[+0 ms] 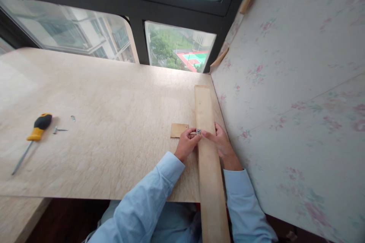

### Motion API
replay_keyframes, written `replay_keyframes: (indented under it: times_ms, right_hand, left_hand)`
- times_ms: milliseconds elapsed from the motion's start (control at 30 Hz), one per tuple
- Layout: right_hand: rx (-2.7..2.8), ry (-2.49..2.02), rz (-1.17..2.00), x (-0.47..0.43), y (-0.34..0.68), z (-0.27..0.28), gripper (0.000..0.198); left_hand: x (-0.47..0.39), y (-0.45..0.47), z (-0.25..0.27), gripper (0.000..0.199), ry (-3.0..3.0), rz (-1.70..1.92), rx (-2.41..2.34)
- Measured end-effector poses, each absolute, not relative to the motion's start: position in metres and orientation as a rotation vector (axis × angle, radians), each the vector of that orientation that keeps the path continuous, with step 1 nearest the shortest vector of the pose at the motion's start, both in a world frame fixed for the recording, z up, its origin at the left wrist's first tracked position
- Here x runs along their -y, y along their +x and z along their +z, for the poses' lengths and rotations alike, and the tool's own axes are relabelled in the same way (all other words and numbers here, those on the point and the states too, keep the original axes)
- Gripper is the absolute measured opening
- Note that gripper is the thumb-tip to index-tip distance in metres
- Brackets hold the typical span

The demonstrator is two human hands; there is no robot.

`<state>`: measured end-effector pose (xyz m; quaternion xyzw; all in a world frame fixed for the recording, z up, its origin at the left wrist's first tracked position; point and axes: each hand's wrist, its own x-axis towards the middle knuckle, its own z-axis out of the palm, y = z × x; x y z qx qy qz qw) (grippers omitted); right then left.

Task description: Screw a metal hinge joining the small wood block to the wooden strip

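Note:
A long wooden board (209,167) lies lengthwise along the wall side of the marble-patterned ledge, its near end jutting over the front edge. At the board's left edge sits a small metal piece (199,131), too small to name surely. My left hand (188,142) is closed, thumb and fingers pinching at that metal piece. From the right, my right hand (222,142) grips the board, its thumb on top near the metal piece and its fingers at the far side. A small flat wooden piece (178,130) with a hole lies just left of my left hand.
On the left of the ledge (114,152) lies a yellow and black screwdriver (37,129). Beside it are a screw with a small metal part (59,130) and another small metal part (73,118). A floral-papered wall (285,95) rises close on the right; dark-framed windows (179,11) stand behind.

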<state>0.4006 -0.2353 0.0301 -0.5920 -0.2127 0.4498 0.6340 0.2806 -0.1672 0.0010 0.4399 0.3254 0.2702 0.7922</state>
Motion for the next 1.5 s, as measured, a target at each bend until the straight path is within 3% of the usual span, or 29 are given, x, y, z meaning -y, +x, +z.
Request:
replay_keyframes:
  times_ms: [1500]
  right_hand:
    - [0.475,-1.441,1.021,0.2329,0.3957,0.0311,0.061]
  left_hand:
    - [0.1638,0.2794,0.0016,0.034,0.935,0.519,-0.748]
